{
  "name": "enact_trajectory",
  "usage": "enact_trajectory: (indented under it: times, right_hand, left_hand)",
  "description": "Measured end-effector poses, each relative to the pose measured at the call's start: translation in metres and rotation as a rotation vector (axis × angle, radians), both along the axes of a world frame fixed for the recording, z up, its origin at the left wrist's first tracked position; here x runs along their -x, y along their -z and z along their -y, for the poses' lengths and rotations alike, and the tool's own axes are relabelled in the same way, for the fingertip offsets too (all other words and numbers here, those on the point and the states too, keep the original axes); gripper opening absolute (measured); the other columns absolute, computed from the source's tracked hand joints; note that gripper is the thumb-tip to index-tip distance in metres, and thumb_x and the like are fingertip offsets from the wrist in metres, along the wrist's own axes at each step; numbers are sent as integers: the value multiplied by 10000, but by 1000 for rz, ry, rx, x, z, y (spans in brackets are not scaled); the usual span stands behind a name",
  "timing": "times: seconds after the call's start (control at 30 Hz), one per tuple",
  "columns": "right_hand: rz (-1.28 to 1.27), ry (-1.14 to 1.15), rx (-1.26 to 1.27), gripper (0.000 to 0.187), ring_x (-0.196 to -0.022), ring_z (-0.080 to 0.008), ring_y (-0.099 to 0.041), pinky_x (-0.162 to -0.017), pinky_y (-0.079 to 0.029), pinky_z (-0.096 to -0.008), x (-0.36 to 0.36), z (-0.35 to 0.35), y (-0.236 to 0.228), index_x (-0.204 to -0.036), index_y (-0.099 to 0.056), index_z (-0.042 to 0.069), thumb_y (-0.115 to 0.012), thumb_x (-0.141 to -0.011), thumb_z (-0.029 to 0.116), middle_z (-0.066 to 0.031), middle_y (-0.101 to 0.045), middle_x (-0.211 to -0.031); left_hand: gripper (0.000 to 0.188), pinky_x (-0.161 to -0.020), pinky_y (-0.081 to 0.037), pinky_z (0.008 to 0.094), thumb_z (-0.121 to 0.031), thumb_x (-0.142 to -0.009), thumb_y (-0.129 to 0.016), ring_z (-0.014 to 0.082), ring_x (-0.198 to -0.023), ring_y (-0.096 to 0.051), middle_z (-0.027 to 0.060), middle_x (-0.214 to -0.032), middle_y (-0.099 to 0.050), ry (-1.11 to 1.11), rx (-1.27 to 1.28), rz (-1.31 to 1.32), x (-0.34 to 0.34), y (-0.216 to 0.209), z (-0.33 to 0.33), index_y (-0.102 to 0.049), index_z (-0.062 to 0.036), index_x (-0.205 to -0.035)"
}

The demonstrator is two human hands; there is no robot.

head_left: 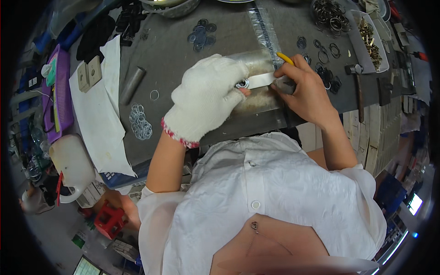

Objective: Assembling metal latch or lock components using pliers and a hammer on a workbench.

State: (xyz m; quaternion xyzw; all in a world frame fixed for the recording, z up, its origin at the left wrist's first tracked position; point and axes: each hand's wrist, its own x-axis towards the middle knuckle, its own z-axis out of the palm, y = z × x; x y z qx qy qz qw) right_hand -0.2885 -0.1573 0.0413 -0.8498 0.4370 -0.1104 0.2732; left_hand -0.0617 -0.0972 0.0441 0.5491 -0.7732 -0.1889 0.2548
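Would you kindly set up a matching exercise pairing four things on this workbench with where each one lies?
Things:
1. hammer
2. grey metal cylinder
3. white plastic jug
4. tray of brass parts

Places:
A. far right corner of the bench
B. off the bench, lower left
C. left of the gloved left hand
D. right of the bare right hand

Pairs: 1-D, 2-C, 3-B, 4-A
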Motion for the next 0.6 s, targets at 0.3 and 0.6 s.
enact_trajectory:
  times: [0.3, 0.6]
  right_hand:
    - [190, -129, 18, 373, -957, -315, -611, -799, -503, -407, -33, -7, -9, -1104, -644, 65, -782, -768, 148, -116, -550, -1085]
    - [8, -288, 130, 341, -947, -347, -616, -807, -492, -426, -53, -7, -28, -1038, -657, -39, -710, -704, -1, -143, -552, -1019]
  left_hand:
    - [443, -872, -475, 431, -160, -662, -788, 342, -1022, -591, 132, -1098, -623, -269, 95, -50, -21, -1, -41, -596, -41, -1044]
    - [432, -885, -493, 384, -63, -660, -792, 331, -1040, -610, 158, -1127, -634, -402, 108, -61, -70, -6, -108, -621, 7, -1050]
